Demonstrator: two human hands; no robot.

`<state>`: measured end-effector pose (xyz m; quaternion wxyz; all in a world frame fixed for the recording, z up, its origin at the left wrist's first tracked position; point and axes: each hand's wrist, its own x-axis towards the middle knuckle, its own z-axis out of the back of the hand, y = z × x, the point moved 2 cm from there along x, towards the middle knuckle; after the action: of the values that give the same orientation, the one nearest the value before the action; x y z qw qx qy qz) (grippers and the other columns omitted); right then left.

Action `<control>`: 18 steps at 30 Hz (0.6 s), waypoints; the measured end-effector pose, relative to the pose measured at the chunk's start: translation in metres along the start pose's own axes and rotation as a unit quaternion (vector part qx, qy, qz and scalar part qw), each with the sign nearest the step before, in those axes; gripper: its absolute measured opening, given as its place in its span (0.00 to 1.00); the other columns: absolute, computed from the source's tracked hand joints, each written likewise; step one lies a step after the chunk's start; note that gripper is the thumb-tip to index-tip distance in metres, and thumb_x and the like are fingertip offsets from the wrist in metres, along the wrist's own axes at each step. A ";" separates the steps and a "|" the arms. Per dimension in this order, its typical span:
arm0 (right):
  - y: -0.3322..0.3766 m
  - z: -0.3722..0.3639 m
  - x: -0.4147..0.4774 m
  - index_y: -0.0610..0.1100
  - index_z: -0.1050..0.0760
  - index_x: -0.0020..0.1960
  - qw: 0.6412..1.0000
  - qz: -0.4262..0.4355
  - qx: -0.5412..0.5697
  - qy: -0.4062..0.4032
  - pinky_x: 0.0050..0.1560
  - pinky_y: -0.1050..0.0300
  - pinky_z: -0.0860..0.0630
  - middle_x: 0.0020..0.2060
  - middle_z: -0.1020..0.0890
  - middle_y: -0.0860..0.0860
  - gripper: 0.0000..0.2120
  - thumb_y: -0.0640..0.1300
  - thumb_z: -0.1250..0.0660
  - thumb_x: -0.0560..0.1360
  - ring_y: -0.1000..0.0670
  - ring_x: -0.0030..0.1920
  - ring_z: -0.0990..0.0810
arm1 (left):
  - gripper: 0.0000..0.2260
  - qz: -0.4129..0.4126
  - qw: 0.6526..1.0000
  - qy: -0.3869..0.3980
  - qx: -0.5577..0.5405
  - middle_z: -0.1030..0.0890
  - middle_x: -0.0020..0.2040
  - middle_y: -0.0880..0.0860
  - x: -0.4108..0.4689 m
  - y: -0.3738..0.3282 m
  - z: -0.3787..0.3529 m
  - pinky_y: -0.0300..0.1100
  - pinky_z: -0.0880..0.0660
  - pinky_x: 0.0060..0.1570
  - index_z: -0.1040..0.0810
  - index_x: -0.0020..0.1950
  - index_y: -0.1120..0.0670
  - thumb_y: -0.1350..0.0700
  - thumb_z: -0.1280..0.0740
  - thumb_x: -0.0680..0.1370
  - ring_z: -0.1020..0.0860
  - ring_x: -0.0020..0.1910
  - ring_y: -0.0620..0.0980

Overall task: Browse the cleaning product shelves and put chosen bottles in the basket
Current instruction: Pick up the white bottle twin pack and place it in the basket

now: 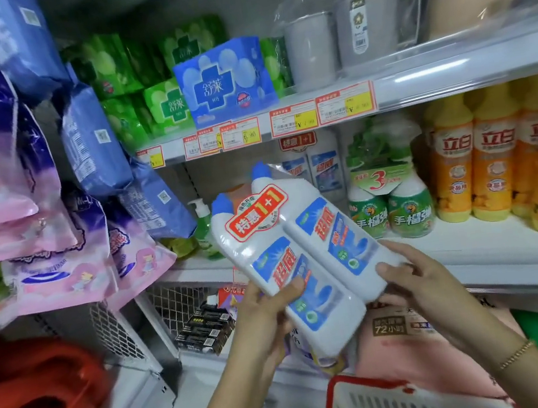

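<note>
Evidently, in the head view, choosing is done: left grip [265, 313] and right grip [418, 283] both curl round the twin-pack of white bottles [297, 258] at centre, clear of the shelf; next it lowers toward six o'clock into the red basket [375, 406], past the pink bag [402, 351].

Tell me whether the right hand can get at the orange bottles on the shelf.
Probably not yet: the right hand grips the twin pack of white bottles together with the left hand. The orange bottles stand unobstructed at the front of the shelf, though.
</note>
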<state>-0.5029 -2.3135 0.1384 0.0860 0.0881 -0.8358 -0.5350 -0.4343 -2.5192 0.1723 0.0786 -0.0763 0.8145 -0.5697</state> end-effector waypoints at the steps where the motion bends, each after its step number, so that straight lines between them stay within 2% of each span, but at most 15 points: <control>1: -0.002 0.001 -0.002 0.45 0.28 0.67 1.000 0.002 0.005 -0.005 0.46 0.51 0.18 0.55 0.19 0.39 0.24 0.39 0.30 0.72 0.41 0.52 0.17 | 0.28 -0.009 1.000 0.001 0.014 0.17 0.54 0.60 -0.003 0.003 0.000 0.45 0.19 0.41 0.25 0.61 0.61 0.68 0.24 0.63 0.16 0.49 0.56; 3: -0.009 0.007 -0.003 0.46 0.28 0.67 1.000 -0.005 0.023 0.002 0.46 0.52 0.18 0.55 0.20 0.38 0.31 0.43 0.24 0.66 0.41 0.53 0.18 | 0.27 -0.026 0.999 0.007 0.031 0.17 0.55 0.61 -0.008 0.007 -0.001 0.46 0.19 0.40 0.26 0.60 0.60 0.68 0.24 0.62 0.17 0.50 0.58; 5: -0.013 0.013 -0.004 0.48 0.27 0.67 0.999 -0.010 0.036 0.009 0.45 0.54 0.18 0.56 0.19 0.38 0.39 0.47 0.20 0.57 0.42 0.54 0.18 | 0.24 -0.038 0.998 0.022 0.036 0.17 0.54 0.60 -0.009 0.006 -0.001 0.46 0.20 0.40 0.25 0.58 0.60 0.64 0.25 0.63 0.17 0.49 0.57; 6: -0.014 0.015 -0.005 0.49 0.28 0.68 0.999 -0.014 0.041 0.011 0.44 0.55 0.19 0.55 0.18 0.40 0.38 0.46 0.22 0.59 0.44 0.54 0.18 | 0.24 -0.042 0.998 0.031 0.043 0.17 0.54 0.60 -0.010 0.006 -0.002 0.47 0.20 0.40 0.25 0.57 0.60 0.63 0.25 0.62 0.17 0.49 0.57; 9: -0.016 0.013 -0.006 0.51 0.30 0.70 1.000 -0.016 0.014 0.006 0.41 0.59 0.19 0.54 0.17 0.47 0.25 0.38 0.34 0.74 0.49 0.52 0.17 | 0.31 -0.056 0.995 0.044 0.065 0.17 0.55 0.60 -0.010 0.008 -0.004 0.49 0.20 0.42 0.25 0.60 0.62 0.61 0.22 0.59 0.18 0.53 0.60; 11: -0.013 0.007 -0.008 0.58 0.33 0.69 0.995 0.012 -0.094 0.009 0.45 0.63 0.21 0.58 0.19 0.52 0.23 0.40 0.36 0.78 0.58 0.52 0.18 | 0.30 -0.066 0.996 0.025 0.051 0.18 0.56 0.60 -0.010 0.011 -0.008 0.49 0.19 0.41 0.27 0.62 0.62 0.64 0.24 0.61 0.19 0.54 0.61; 12: -0.009 0.000 -0.012 0.63 0.36 0.68 0.986 0.028 -0.163 0.021 0.52 0.65 0.24 0.63 0.23 0.55 0.25 0.46 0.33 0.76 0.63 0.57 0.22 | 0.28 -0.071 0.997 0.011 0.036 0.17 0.56 0.60 -0.009 0.011 -0.011 0.49 0.19 0.40 0.27 0.62 0.61 0.64 0.26 0.62 0.19 0.54 0.60; 13: -0.004 -0.007 -0.015 0.67 0.40 0.68 0.969 0.038 -0.242 0.038 0.61 0.65 0.29 0.69 0.29 0.58 0.31 0.54 0.29 0.72 0.65 0.66 0.31 | 0.27 -0.076 0.997 -0.004 0.016 0.17 0.55 0.59 -0.008 0.011 -0.014 0.49 0.19 0.41 0.26 0.62 0.60 0.65 0.27 0.63 0.18 0.54 0.59; 14: -0.002 -0.014 -0.018 0.69 0.45 0.70 0.941 0.040 -0.332 0.053 0.69 0.62 0.38 0.75 0.41 0.59 0.41 0.62 0.26 0.65 0.64 0.73 0.45 | 0.27 -0.085 0.996 -0.019 -0.008 0.17 0.55 0.59 -0.007 0.009 -0.016 0.49 0.18 0.43 0.26 0.62 0.60 0.66 0.27 0.63 0.18 0.53 0.58; 15: -0.002 -0.022 -0.022 0.69 0.52 0.72 0.898 0.044 -0.435 0.056 0.72 0.59 0.48 0.76 0.56 0.59 0.49 0.66 0.26 0.60 0.62 0.75 0.58 | 0.27 -0.095 0.994 -0.033 -0.036 0.17 0.56 0.59 -0.006 0.007 -0.019 0.49 0.18 0.44 0.26 0.62 0.59 0.68 0.26 0.64 0.18 0.53 0.57; 16: -0.003 -0.031 -0.027 0.68 0.59 0.72 0.844 0.066 -0.529 0.048 0.70 0.60 0.53 0.74 0.67 0.60 0.53 0.68 0.27 0.59 0.60 0.73 0.66 | 0.27 -0.105 0.991 -0.046 -0.062 0.17 0.56 0.59 -0.006 0.004 -0.022 0.48 0.18 0.44 0.26 0.63 0.59 0.68 0.26 0.65 0.18 0.53 0.56; 17: -0.004 -0.041 -0.033 0.66 0.62 0.72 0.799 0.108 -0.591 0.029 0.69 0.60 0.53 0.72 0.71 0.60 0.52 0.66 0.27 0.63 0.57 0.73 0.69 | 0.25 -0.116 0.988 -0.057 -0.082 0.17 0.56 0.58 -0.006 0.001 -0.025 0.47 0.18 0.43 0.26 0.64 0.59 0.67 0.28 0.68 0.17 0.53 0.55; 18: -0.008 -0.048 -0.037 0.65 0.62 0.73 0.768 0.170 -0.618 -0.001 0.69 0.60 0.49 0.74 0.69 0.58 0.49 0.61 0.28 0.67 0.54 0.75 0.65 | 0.23 -0.125 0.986 -0.068 -0.092 0.17 0.55 0.57 -0.008 -0.001 -0.029 0.45 0.19 0.41 0.26 0.64 0.58 0.67 0.29 0.70 0.17 0.52 0.54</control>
<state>-0.4556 -2.3498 0.1491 0.2108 -0.1277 -0.3260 -0.9127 -0.4326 -2.4913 0.1834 0.0543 -0.2230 0.8401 -0.4915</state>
